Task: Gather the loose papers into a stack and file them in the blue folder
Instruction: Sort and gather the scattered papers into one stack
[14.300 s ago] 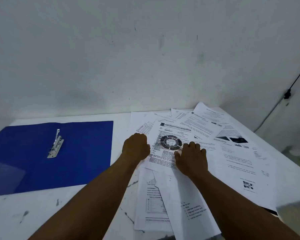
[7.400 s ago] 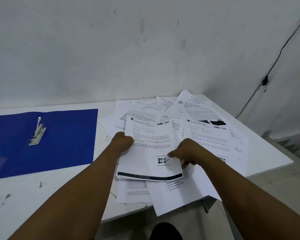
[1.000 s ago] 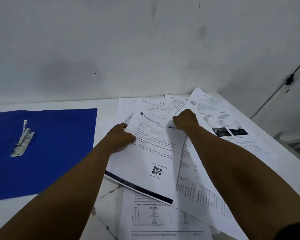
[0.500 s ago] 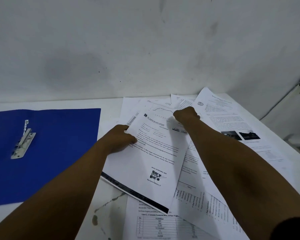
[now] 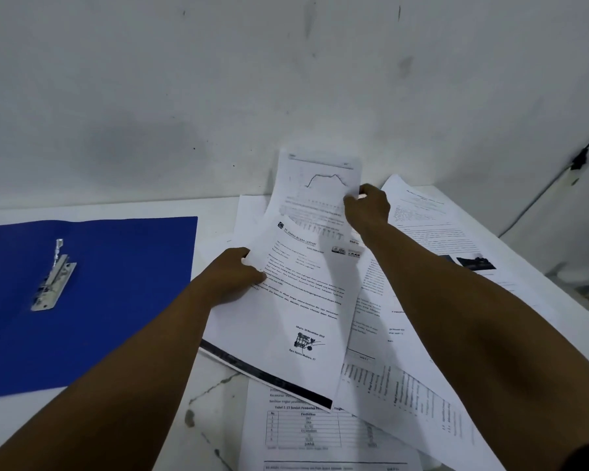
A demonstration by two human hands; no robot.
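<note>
White loose papers [image 5: 419, 334] are being gathered: left hand [image 5: 233, 278] grips the partial stack [image 5: 296, 311], right hand [image 5: 368, 207] pinches a lifted chart sheet [image 5: 317, 188], probably one page. Next, lay it on the stack; the blue folder [image 5: 116, 294] waits open, left.

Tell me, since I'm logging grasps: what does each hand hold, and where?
The left hand grips the letterhead stack by its left edge. The right hand pinches the graph sheet at its right edge, lifting it.
</note>
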